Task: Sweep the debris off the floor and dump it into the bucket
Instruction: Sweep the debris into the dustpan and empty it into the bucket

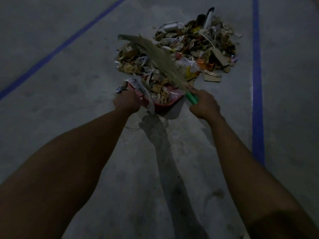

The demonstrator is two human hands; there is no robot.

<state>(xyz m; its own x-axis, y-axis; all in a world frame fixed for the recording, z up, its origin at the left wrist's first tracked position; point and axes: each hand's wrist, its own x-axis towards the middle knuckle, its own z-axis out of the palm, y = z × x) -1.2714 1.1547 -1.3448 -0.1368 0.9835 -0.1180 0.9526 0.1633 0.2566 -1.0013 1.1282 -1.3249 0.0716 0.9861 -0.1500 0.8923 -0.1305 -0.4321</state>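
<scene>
Left hand (pixel 125 102) grips red dustpan (pixel 161 106), already heaped. Right hand (pixel 203 105) clenched round green broom (pixel 155 56) handle, bristles over debris (pixel 195 47) just beyond both hands on floor (pixel 69 83). Risk: overfull pan spills when lifted. Bucket not visible.

Floor (pixel 69 109): grey concrete, dimly lit, mottled with darker patches.

- Blue tape line (pixel 57 49), diagonal, from the far middle toward the left edge.
- Second blue tape line (pixel 257 83), near-straight, along the right side.
- Debris pile (pixel 195 42), far centre, between the two lines: dry leaves, torn paper, shredded scraps.
- Cardboard piece (pixel 212 77), flat, at the pile's near right edge.
- Yellow wrapper (pixel 191 71), just left of the cardboard.
- White-handled object (pixel 208 19), at the pile's far side; type unclear.
- Red dustpan (pixel 162 106), at the pile's near edge, heaped with scraps; whether it sits flat cannot be told.
- Thin strand (pixel 132 129), just near of the dustpan.
</scene>
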